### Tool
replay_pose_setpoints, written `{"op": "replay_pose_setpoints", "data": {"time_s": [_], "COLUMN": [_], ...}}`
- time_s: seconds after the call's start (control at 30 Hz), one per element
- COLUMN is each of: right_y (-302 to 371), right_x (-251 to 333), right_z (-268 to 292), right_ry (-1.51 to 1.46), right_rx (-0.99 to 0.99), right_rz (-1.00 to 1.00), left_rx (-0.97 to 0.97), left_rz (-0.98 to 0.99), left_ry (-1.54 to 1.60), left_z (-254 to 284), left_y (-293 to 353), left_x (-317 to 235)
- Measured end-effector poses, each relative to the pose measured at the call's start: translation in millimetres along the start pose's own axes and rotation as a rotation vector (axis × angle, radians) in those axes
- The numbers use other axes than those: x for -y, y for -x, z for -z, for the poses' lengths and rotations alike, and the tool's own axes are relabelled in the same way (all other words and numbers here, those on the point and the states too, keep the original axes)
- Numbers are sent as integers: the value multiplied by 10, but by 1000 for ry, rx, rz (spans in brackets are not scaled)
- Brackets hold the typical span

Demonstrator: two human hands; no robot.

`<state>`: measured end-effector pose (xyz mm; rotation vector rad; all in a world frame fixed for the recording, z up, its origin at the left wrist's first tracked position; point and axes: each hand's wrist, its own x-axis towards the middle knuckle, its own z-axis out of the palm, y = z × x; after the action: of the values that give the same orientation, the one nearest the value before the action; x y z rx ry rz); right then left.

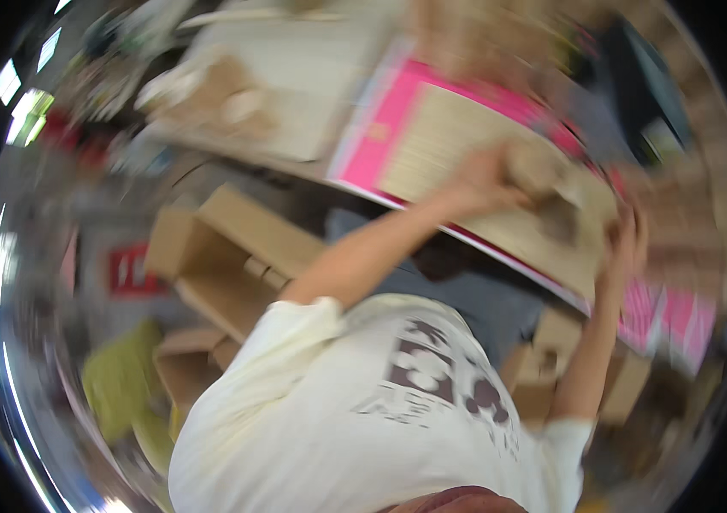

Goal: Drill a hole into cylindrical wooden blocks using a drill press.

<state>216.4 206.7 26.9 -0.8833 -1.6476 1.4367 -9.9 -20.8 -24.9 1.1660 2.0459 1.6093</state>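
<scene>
Motion blur smears both hands. My left hand (487, 181) is closed around a tan, roundish thing (536, 168), perhaps a tape roll, though the blur hides its kind. Below it lies a tan flat sheet or board (432, 158), with a darker patch, perhaps a shadow, near the roundish thing. At the right end of that sheet is my right hand (628, 239), its fingers pointing away from me. Whether those fingers grip the sheet's edge cannot be made out. Bright pink sheeting (397, 98) shows around the tan sheet on the table.
An open cardboard box (244, 248) stands left of me below the table edge; more cardboard (547, 355) is at lower right. Crumpled brown paper (231, 98) lies on a pale surface (312, 103) at far left. A dark bin-like object (641, 90) stands at far right.
</scene>
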Motion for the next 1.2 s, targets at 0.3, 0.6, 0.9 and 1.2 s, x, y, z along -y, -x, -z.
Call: {"op": "replay_pose_setpoints", "data": {"time_s": [0.3, 0.6, 0.9, 1.2], "right_y": [1247, 1529, 1470, 1400], "right_x": [-632, -533, -294, -407], "right_z": [-387, -576, -490, -540], "right_ry": [480, 619, 420, 447], "right_rx": [449, 375, 345, 381], "right_rz": [202, 339, 406, 462], "left_rx": [-61, -41, -18, -19], "left_rz": [-61, -1, -146, -92], "left_ry": [-67, 9, 18, 60], "left_z": [120, 5, 41, 219], "left_y": [773, 1179, 1088, 1215], "left_x": [128, -390, -578, -579]}}
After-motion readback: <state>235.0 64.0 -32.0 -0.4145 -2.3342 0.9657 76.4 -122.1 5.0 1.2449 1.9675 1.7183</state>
